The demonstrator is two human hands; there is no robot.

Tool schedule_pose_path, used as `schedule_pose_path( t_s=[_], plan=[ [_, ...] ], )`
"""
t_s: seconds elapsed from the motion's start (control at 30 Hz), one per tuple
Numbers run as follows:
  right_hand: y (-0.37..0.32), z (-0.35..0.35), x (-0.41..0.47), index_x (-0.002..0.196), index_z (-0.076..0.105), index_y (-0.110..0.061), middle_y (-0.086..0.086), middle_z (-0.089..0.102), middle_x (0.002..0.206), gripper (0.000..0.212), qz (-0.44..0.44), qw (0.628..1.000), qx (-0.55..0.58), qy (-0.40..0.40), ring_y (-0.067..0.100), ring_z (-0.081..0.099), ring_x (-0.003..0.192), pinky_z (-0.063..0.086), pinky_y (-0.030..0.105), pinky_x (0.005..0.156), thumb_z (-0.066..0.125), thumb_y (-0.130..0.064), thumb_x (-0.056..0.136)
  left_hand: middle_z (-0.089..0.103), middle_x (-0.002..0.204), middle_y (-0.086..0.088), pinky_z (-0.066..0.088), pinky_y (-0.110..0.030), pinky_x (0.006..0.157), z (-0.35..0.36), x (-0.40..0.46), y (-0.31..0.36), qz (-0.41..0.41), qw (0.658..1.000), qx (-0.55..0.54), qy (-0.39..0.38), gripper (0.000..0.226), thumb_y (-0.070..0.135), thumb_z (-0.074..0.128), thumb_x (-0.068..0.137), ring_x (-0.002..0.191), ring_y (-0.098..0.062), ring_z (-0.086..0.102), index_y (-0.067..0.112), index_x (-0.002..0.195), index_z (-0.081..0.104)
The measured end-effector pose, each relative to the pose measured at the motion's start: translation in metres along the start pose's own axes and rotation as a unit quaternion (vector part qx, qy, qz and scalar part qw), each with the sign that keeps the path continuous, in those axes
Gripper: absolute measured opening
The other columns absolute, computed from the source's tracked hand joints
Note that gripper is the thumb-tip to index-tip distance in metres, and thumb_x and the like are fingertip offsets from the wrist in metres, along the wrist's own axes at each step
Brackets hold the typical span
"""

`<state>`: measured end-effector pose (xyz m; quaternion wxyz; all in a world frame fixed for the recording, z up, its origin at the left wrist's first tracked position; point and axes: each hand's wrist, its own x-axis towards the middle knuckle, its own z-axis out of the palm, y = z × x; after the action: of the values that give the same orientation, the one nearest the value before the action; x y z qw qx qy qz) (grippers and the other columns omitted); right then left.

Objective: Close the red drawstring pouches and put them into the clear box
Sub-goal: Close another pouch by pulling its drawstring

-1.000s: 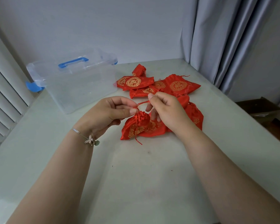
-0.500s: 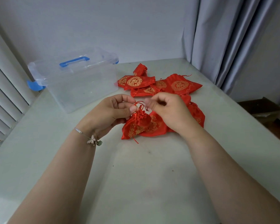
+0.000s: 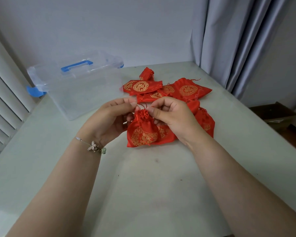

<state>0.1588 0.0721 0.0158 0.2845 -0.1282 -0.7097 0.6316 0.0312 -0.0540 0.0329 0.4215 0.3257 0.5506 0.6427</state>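
Observation:
A red drawstring pouch (image 3: 142, 132) with a gold round pattern hangs upright between my hands, its mouth gathered tight. My left hand (image 3: 109, 120) pinches the red cord at the pouch's left side. My right hand (image 3: 171, 115) pinches the cord at the gathered mouth from the right. Several more red pouches (image 3: 186, 90) lie flat in a heap behind and to the right. The clear box (image 3: 79, 98) with a blue handle stands open at the back left, apart from both hands.
The pale table (image 3: 143, 185) runs to a wall at the back. Grey curtains (image 3: 237, 40) hang at the right, with a brown cardboard box (image 3: 277, 115) on the floor beyond the table's right edge. White slats (image 3: 2, 100) line the left side.
The pouch's mouth has drawn tighter and the pouch now stands more upright. My hands have come closer together at its top; the cord loop between them is shorter.

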Motion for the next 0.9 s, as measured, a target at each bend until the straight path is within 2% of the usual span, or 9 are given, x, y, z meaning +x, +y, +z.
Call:
schedule_pose_path(
  t_s=[0.2, 0.3, 0.37, 0.47, 0.6, 0.7, 0.77, 0.83, 0.9],
  plan=[
    [0.003, 0.003, -0.003, 0.080, 0.063, -0.016, -0.009, 0.058, 0.074, 0.008, -0.129, 0.976, -0.178, -0.009, 0.010, 0.056, 0.061, 0.048, 0.023, 0.061, 0.066, -0.012, 0.087, 0.065, 0.068, 0.003, 0.045, -0.021, 0.061, -0.006, -0.006, 0.004, -0.070, 0.991, 0.111, -0.030, 0.013, 0.014, 0.066, 0.073, 0.054, -0.006, 0.052, 0.009, 0.086, 0.067],
    [0.004, 0.004, -0.004, 0.078, 0.065, -0.012, -0.005, 0.056, 0.080, 0.008, -0.220, 0.945, -0.241, -0.011, 0.009, 0.054, 0.072, 0.044, 0.022, 0.066, 0.070, -0.015, 0.083, 0.064, 0.068, 0.002, 0.047, -0.017, 0.058, -0.007, -0.007, 0.006, -0.091, 0.985, 0.136, -0.057, 0.011, 0.017, 0.065, 0.071, 0.056, -0.006, 0.052, 0.013, 0.077, 0.073],
    [0.005, 0.003, -0.004, 0.078, 0.067, -0.010, -0.003, 0.055, 0.085, 0.007, -0.232, 0.939, -0.252, -0.017, 0.012, 0.053, 0.074, 0.045, 0.027, 0.066, 0.071, -0.015, 0.082, 0.063, 0.068, 0.001, 0.047, -0.017, 0.060, -0.009, -0.007, 0.006, -0.104, 0.981, 0.150, -0.072, 0.008, 0.015, 0.071, 0.069, 0.058, -0.007, 0.054, 0.015, 0.076, 0.075],
    [0.007, 0.004, -0.005, 0.079, 0.069, -0.011, -0.002, 0.053, 0.088, 0.005, -0.219, 0.943, -0.250, -0.033, 0.011, 0.050, 0.071, 0.044, 0.031, 0.065, 0.071, -0.016, 0.082, 0.063, 0.066, 0.001, 0.046, -0.020, 0.063, -0.008, -0.007, 0.006, -0.114, 0.970, 0.200, -0.079, 0.015, 0.012, 0.081, 0.065, 0.062, -0.008, 0.057, 0.017, 0.078, 0.075],
    [0.006, 0.006, -0.005, 0.076, 0.067, -0.019, -0.002, 0.056, 0.085, 0.008, -0.184, 0.953, -0.233, -0.066, 0.006, 0.049, 0.067, 0.041, 0.023, 0.062, 0.070, -0.015, 0.082, 0.063, 0.063, 0.003, 0.037, -0.021, 0.060, -0.002, -0.009, 0.005, -0.111, 0.964, 0.237, -0.049, 0.011, 0.018, 0.074, 0.060, 0.058, -0.005, 0.054, 0.018, 0.070, 0.072],
    [0.004, 0.006, -0.005, 0.077, 0.060, -0.025, -0.011, 0.058, 0.079, 0.015, -0.094, 0.978, -0.175, -0.058, 0.005, 0.047, 0.052, 0.041, 0.020, 0.054, 0.065, -0.017, 0.088, 0.061, 0.061, 0.004, 0.035, -0.020, 0.057, 0.003, -0.008, 0.003, -0.094, 0.970, 0.223, -0.034, 0.008, 0.020, 0.074, 0.060, 0.057, -0.005, 0.051, 0.018, 0.067, 0.071],
    [0.002, 0.003, -0.003, 0.092, 0.060, -0.022, -0.015, 0.062, 0.083, 0.011, -0.022, 0.991, -0.117, -0.064, 0.006, 0.046, 0.049, 0.041, 0.020, 0.052, 0.050, -0.021, 0.097, 0.058, 0.063, 0.001, 0.035, -0.019, 0.056, 0.006, -0.007, 0.002, -0.071, 0.977, 0.200, -0.026, 0.008, 0.021, 0.075, 0.060, 0.056, -0.007, 0.048, 0.018, 0.065, 0.069],
    [0.002, -0.006, -0.002, 0.108, 0.060, -0.018, -0.009, 0.062, 0.082, 0.020, 0.035, 0.987, -0.107, -0.112, 0.005, 0.048, 0.050, 0.041, 0.016, 0.052, 0.041, -0.020, 0.101, 0.054, 0.068, -0.004, 0.034, -0.022, 0.058, 0.007, -0.006, 0.000, -0.044, 0.982, 0.183, -0.020, 0.016, 0.018, 0.082, 0.062, 0.057, -0.009, 0.046, 0.017, 0.068, 0.067],
    [0.004, -0.010, -0.003, 0.105, 0.062, -0.018, -0.002, 0.056, 0.073, 0.019, 0.075, 0.974, -0.108, -0.184, 0.003, 0.052, 0.053, 0.045, 0.016, 0.056, 0.044, -0.017, 0.099, 0.055, 0.072, -0.004, 0.034, -0.023, 0.059, 0.006, -0.006, 0.000, -0.024, 0.985, 0.168, -0.009, 0.009, 0.017, 0.077, 0.065, 0.060, -0.010, 0.047, 0.020, 0.068, 0.068]
  ],
)
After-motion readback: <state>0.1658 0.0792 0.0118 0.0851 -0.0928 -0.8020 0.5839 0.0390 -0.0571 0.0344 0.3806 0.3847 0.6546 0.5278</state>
